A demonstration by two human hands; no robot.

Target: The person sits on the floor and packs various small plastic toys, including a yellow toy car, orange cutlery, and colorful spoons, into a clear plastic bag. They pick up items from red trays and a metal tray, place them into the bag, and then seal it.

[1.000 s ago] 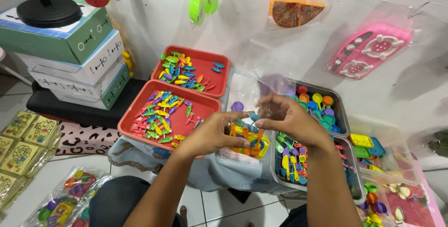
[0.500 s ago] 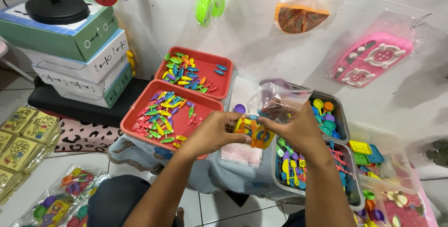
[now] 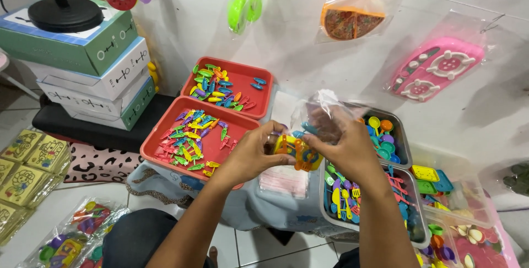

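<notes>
Both hands raised together, left hand (image 3: 250, 155) and right hand (image 3: 344, 144) gripping clear toy bag (image 3: 308, 130)

Low tabletop (image 3: 242, 213) under pale blue cloth, below both hands. Left of left hand (image 3: 250, 155): two red trays (image 3: 165, 138) of small coloured pieces. Right of right hand (image 3: 341, 144): two metal trays (image 3: 405, 147) of plastic utensils. Beneath hands: stack of clear bags (image 3: 284, 182). Tiled floor (image 3: 33, 229) far left, bagged toys (image 3: 71, 240) on it.
</notes>
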